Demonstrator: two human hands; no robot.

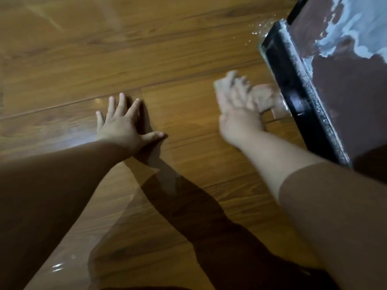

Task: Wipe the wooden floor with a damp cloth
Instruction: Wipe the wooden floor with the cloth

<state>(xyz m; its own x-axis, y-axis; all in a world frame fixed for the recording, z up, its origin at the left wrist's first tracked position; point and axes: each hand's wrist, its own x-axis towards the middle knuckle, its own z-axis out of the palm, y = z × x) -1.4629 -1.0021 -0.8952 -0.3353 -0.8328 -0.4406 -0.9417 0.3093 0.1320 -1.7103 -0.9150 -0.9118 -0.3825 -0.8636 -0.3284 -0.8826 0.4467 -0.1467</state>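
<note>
The wooden floor [167, 49] is left open across its far and left parts, where free passage is offered. On the right, the way is barred by a dark piece of furniture [345, 105], whose black base [293, 88] stands on the floor. The blurred right hand [240, 116] is found just beside that base. The left hand [121, 124] is laid flat mid-floor; bare boards are left between the hands.

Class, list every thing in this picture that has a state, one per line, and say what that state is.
Left hand: open, fingers spread, flat on the wooden floor.
Right hand: on the cloth, blurred; grip unclear.
Cloth: under the right hand, on the wooden floor, beside the dark furniture.
Wooden floor: glossy, with bright reflections.
Dark furniture: white patches on its surface.
</note>
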